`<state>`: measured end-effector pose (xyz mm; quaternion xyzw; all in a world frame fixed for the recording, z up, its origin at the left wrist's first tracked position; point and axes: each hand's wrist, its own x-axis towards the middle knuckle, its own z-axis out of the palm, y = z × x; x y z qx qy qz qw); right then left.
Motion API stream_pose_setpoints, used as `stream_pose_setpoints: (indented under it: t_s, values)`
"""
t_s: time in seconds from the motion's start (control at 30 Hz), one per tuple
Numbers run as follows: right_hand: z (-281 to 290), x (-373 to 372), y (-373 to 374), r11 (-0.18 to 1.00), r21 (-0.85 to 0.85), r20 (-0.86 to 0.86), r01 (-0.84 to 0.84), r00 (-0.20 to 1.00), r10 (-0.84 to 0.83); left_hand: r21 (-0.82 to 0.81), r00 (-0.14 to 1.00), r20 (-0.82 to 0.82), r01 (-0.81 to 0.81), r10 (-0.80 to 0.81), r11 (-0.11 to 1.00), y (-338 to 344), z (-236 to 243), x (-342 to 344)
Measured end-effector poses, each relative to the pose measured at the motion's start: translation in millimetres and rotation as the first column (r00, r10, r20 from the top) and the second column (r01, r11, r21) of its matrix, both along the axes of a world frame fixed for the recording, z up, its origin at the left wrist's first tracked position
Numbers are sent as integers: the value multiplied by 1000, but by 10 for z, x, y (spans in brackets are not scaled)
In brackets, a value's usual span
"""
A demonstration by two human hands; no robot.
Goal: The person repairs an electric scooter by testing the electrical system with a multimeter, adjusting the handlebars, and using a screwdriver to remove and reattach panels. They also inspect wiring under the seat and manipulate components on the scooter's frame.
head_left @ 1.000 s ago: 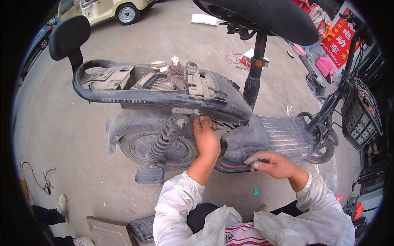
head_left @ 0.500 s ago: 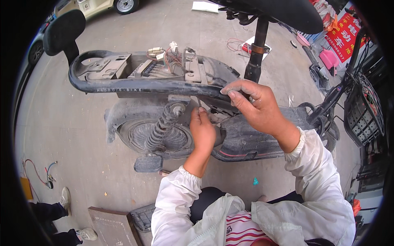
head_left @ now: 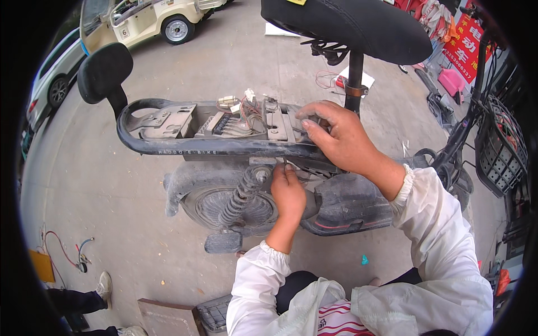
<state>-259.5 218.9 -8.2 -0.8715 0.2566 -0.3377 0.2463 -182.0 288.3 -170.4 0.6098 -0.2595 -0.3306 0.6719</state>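
An electric bike stands sideways before me, its black tubular rear rail (head_left: 235, 148) dusty and its battery bay uncovered. My left hand (head_left: 288, 190) is below the rail beside the coil shock absorber (head_left: 244, 196), thumb and finger pinched on a thin dark piece, cable or rod, that runs up under the frame. My right hand (head_left: 344, 137) reaches over the rail's front end near the seat post (head_left: 354, 84). Its thumb and forefinger are bent with a gap between them; the other fingers are partly hidden. Connectors and wires (head_left: 250, 112) lie in the bay, beside a finned controller box (head_left: 216, 124).
The black saddle (head_left: 347, 28) overhangs the bay, and a backrest pad (head_left: 105, 73) rises at the left. A wire basket (head_left: 501, 148) is at the far right. A wooden board (head_left: 168, 318) and another person's shoe (head_left: 104, 288) are at lower left. Parked vehicles stand behind.
The view has shifted, so the bike sits lower and further right. My right hand has moved from the rail's outer side over into the bay's front end. The left hand keeps its pinch.
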Motion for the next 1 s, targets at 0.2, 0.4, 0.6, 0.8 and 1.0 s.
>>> stream_pose_setpoints:
  t_s: [0.2,0.4,0.6,0.8,1.0]
  values:
    - [28,252,-298,998,65,-42,10,999,-7,64,998,-36,49,-46,997,-65,-94,41]
    - [76,409,-421,992,-24,-61,-125,990,124,113,993,78,75,-84,991,92,-185,-15]
    - [300,706,-309,967,-201,-358,-154,931,74,28,997,-67,-46,48,999,-17,-89,-22]
    - [212,881,-456,956,-218,-478,-199,875,73,12,997,-58,54,-53,998,25,-107,0]
    - [-18,773,-721,979,147,-122,-142,979,161,27,984,-120,133,-129,991,54,-114,97]
